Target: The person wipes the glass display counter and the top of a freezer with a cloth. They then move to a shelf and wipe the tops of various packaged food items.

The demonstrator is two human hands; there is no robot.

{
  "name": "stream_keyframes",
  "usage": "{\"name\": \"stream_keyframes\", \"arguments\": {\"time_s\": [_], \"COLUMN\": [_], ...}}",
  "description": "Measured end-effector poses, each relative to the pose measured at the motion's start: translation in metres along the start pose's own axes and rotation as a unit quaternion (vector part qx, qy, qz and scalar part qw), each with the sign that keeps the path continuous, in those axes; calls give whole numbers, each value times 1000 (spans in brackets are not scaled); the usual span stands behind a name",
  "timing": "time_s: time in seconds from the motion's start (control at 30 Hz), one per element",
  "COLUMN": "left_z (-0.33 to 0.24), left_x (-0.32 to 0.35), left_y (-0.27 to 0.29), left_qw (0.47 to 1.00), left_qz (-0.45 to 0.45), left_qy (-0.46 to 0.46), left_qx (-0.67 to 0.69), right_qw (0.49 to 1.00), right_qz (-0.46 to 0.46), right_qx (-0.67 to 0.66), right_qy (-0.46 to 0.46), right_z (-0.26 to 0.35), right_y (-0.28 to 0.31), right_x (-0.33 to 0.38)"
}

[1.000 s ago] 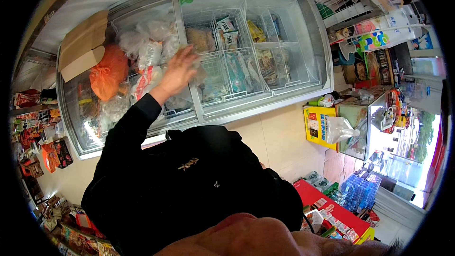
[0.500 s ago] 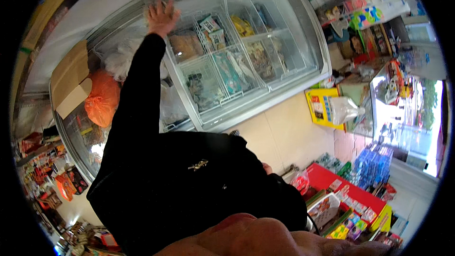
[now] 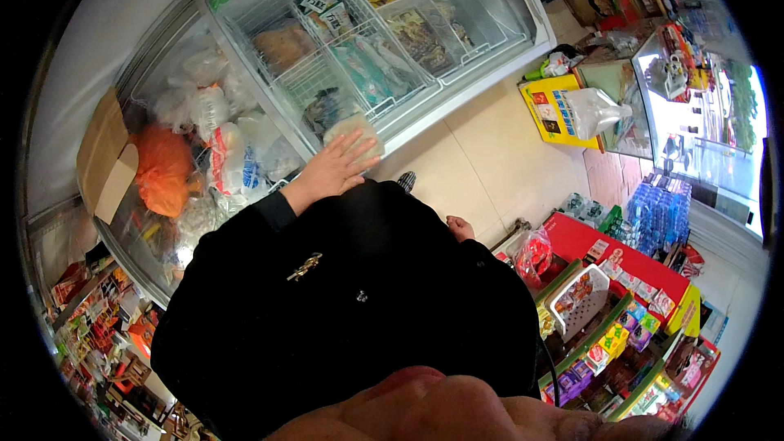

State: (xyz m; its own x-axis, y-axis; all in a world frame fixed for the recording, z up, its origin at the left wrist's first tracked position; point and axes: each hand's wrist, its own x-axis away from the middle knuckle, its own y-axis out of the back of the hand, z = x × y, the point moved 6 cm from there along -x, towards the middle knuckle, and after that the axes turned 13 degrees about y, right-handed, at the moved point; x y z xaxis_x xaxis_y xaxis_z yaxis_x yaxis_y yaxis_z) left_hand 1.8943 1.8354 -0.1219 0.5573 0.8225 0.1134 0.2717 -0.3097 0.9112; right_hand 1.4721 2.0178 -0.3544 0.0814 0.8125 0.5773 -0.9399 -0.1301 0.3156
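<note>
Glass and white metal make up the chest freezer that fills the far part of the head view, its near rim running from the left down toward the right, where pale floor tiles open out. The left hand lies flat, fingers spread wide, on a pale flat packet at the freezer's near rim, pressing on it rather than gripping it. Just left of the hand sit white plastic bags and an orange bag under the glass; a brown cardboard box rests on the freezer's far-left end. Wire baskets of frozen packs lie far of the hand. The right hand shows only as a small patch beside the black jacket, low and near the body; I cannot tell how its fingers are set. Open floor lies right of the freezer, bounded by a yellow box far right, a red shelf of snacks near right and a stack of bottled water beside it.

Half a second ago the left arm stretched across to the freezer's far edge; now the hand has come back to the near rim, onto the packet, and the view has tilted so more floor shows.
</note>
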Motion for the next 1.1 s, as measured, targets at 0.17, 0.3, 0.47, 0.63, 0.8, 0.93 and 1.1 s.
{"name": "stream_keyframes", "arguments": {"time_s": [0.17,0.3,0.47,0.63,0.8,0.93,1.1], "left_z": [-17,-33,-53,-62,-23,-24,-63], "left_x": [-55,-151,-238,-176,-45,-39,-166], "left_y": [6,-13,-18,-9,4,3,-1], "left_qw": [999,990,986,992,994,993,996], "left_qz": [-14,-75,-129,-86,27,64,-35], "left_qy": [-41,-118,-95,-94,-99,-85,-78], "left_qx": [20,-29,-52,-8,-25,-41,-37], "right_qw": [996,995,993,994,990,991,998], "right_qz": [-10,16,-30,18,-41,-81,-21], "right_qx": [0,25,5,1,4,60,3], "right_qy": [-91,-94,-111,-111,-138,-88,-57], "right_z": [-29,-20,-3,-58,-66,-50,-85], "right_y": [16,7,-1,-17,-11,-5,14], "right_x": [15,36,62,81,72,58,33]}}
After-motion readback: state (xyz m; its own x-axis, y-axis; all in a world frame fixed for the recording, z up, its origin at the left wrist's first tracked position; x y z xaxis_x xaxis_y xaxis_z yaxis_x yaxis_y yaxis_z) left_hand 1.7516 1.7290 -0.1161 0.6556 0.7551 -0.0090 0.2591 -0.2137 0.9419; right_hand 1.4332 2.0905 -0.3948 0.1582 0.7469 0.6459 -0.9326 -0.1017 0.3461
